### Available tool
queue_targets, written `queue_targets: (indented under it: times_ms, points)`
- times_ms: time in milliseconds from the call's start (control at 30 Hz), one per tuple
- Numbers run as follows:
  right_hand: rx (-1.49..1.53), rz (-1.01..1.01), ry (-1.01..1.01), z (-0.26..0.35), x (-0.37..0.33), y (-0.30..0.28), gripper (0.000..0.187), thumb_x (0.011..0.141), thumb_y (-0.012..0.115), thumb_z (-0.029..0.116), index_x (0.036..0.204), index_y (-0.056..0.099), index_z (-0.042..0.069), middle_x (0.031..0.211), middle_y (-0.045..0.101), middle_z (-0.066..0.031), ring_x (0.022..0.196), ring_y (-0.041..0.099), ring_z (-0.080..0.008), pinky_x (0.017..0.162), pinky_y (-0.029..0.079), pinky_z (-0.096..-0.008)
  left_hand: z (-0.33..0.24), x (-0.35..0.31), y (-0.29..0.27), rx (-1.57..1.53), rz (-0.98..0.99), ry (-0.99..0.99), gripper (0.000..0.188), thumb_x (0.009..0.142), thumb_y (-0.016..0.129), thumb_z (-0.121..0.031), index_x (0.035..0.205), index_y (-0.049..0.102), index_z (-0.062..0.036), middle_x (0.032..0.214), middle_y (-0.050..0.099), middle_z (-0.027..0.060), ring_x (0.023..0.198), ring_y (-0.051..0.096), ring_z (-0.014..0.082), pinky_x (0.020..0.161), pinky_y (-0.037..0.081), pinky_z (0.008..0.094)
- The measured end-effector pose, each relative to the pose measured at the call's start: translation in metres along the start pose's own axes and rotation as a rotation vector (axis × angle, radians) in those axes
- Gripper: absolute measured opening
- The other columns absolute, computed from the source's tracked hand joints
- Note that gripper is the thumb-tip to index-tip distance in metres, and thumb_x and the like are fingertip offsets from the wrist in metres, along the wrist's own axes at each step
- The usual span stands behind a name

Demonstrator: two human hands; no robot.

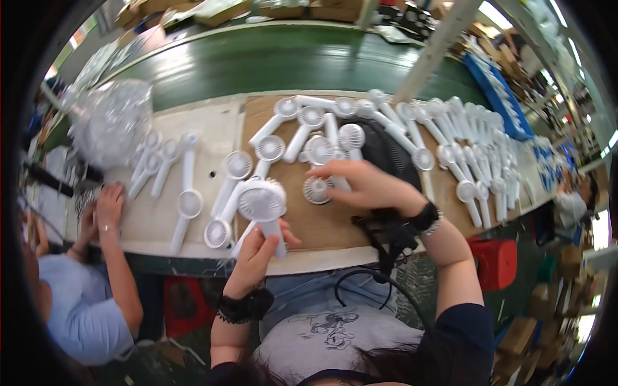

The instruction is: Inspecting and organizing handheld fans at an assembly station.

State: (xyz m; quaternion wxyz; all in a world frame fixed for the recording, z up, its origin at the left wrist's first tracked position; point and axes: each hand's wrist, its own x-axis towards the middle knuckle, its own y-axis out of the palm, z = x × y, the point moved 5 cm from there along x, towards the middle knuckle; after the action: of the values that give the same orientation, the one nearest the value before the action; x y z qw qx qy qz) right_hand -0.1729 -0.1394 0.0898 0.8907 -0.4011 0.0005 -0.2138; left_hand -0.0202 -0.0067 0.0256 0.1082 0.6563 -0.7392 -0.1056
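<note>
My left hand (254, 257) is wrapped round the handle of a white handheld fan (262, 201), its round head upright above my fist. My right hand (364, 183) reaches over the middle of the table with its fingers stretched out to the left. Under and beside those fingers lies another white fan (317, 191), its grille facing up and part of its handle hidden by the hand. Whether the fingers touch it I cannot tell. Several more white fans (311, 117) lie just beyond my hands, and others (239, 166) lie to the left of the held one.
Many fans (479, 161) lie in rows at the right, near a blue tray (496, 93). A black bag (393, 151) and a black cable stand near my right arm. Clear plastic bags (116, 122) lie far left, by a co-worker's hands (108, 209). A green conveyor (257, 61) runs behind.
</note>
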Motion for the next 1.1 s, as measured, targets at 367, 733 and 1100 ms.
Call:
queue_targets:
  times_ms: [367,733,1100]
  points:
    - [-0.813,0.218,0.011,-0.017,0.017,0.067,0.045,0.063,0.061,0.007,0.106,0.05,0.006,0.098,0.051,-0.0091,0.085,0.057,-0.025,0.07,0.048,-0.0332,0.007,0.004,-0.008,-0.172,-0.115,-0.022,0.027,0.091,0.038,-0.016,0.114,0.038,-0.0027,0.08,0.048,0.0021,0.063,0.046,0.0068,0.059,0.041,0.0212]
    - [0.552,-0.048,0.035,-0.008,0.02,0.012,0.059,0.066,0.06,0.019,0.12,0.043,0.002,0.103,0.054,-0.0123,0.064,0.051,-0.0129,0.059,0.044,-0.0252,0.009,0.011,-0.016,-0.255,-0.146,-0.005,0.024,0.091,0.038,-0.017,0.113,0.038,-0.0057,0.079,0.045,0.0006,0.061,0.045,0.0061,0.055,0.04,0.0202]
    - [1.563,-0.293,0.35,-0.03,0.029,0.039,0.057,0.076,0.052,0.035,0.12,0.04,0.0,0.096,0.057,-0.0106,0.06,0.047,-0.0074,0.056,0.039,-0.0204,0.011,0.035,0.002,-0.021,-0.236,-0.039,0.043,0.073,0.067,-0.012,0.107,0.041,-0.0071,0.096,0.052,0.0041,0.073,0.051,0.006,0.059,0.044,0.02]
